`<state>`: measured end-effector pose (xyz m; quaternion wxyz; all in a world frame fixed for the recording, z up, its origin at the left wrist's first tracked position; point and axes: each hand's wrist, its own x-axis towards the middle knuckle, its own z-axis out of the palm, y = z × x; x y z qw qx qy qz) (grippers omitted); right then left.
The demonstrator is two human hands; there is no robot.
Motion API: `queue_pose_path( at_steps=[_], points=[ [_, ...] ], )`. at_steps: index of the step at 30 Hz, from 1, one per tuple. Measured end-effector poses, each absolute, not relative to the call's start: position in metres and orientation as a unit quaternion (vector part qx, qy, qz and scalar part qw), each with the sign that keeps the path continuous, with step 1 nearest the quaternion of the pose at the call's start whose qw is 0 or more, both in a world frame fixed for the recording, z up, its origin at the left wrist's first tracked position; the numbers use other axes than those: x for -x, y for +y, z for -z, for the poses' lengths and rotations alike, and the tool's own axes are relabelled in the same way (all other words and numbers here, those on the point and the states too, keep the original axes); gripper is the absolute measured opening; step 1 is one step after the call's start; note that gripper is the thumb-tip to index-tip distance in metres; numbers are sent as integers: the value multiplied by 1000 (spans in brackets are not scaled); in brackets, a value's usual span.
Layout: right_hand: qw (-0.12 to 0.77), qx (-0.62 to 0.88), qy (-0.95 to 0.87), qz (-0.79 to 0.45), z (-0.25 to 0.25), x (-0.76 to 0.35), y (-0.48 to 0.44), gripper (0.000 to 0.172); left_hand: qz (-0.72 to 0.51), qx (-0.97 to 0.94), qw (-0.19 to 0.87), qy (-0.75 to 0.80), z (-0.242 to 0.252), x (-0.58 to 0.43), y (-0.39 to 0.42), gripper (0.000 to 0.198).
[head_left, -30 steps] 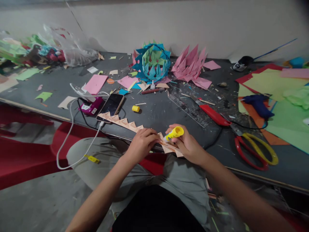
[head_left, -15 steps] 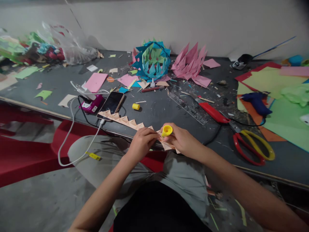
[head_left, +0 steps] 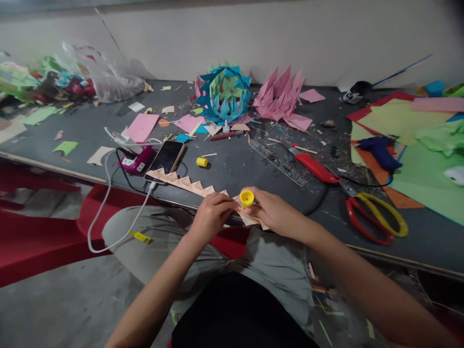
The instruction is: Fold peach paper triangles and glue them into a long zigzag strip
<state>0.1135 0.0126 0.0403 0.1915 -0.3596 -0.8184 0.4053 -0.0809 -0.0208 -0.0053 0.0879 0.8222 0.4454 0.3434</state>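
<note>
A strip of folded peach paper with a zigzag upper edge (head_left: 185, 182) runs along the table's front edge, its far left end resting on a phone (head_left: 170, 157). My left hand (head_left: 213, 212) pinches the strip near its right part, fingertips closed on the paper. In my right hand (head_left: 270, 210) is a yellow glue stick (head_left: 247, 198), its round base facing up and its lower end down at the folds. My right fingers hide the glue tip. The yellow cap (head_left: 202, 162) lies on its side on the table beyond the strip.
Scissors (head_left: 377, 217), a red-handled cutter (head_left: 315, 168), a clear ruler (head_left: 277, 162) and a blue glue gun (head_left: 380, 152) lie to the right. Blue and pink folded-paper rings (head_left: 279, 96) stand at the back. A purple socket block (head_left: 139, 159) with cables sits left.
The glue stick has tipped slightly and shifted a little left in my right hand. My left hand keeps its pinch on the strip. The camera view has shifted slightly.
</note>
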Motion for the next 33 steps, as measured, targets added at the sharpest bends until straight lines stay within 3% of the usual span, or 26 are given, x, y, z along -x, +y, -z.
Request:
queue_pose_path(
  at_steps=[3,7,9,18,33],
  points=[
    [220,384,-771,-458,-37,-128,16,16,-334,-828,71,445,6,81,-22,11],
    [410,390,-649,-509,-21,-148,18,25,-269,-863,48,426,3,81,-25,19],
    [461,395,-607,-513,-12,-154,17,29,-230,-877,40,420,0,79,-27,22],
    [506,422,-521,-543,4,-154,19,40,-149,-873,120,449,-25,73,-32,28],
    [518,400,-539,-530,3,-150,18,33,-262,-788,143,538,-12,57,-27,9]
  ],
)
